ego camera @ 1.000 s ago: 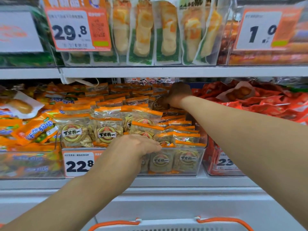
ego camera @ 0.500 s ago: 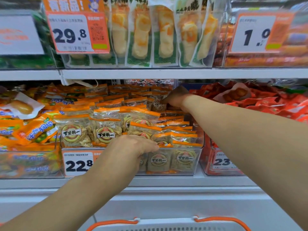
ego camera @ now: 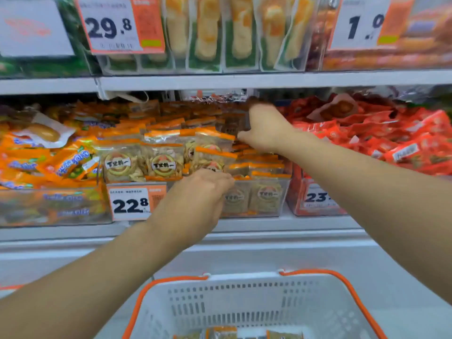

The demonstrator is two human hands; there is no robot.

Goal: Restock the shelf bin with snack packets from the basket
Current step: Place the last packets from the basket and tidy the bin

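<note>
While both arms reach toward it, the shelf (ego camera: 269, 80) carries a row of clear bins, with green-and-yellow packs standing on the tier above. The white basket (ego camera: 247, 304) with orange handles sits low in front, a few snack packets (ego camera: 221, 333) showing at its bottom edge. The shelf bin (ego camera: 266, 199) behind the 22.8 price tag (ego camera: 130, 204) is packed with orange-topped packets (ego camera: 163, 160). The right hand (ego camera: 265, 129), blurred, pinches a packet toward the bin's back. The left hand (ego camera: 203, 194) rests at the bin's front rim with curled fingers; whether it holds anything I cannot tell.
</note>
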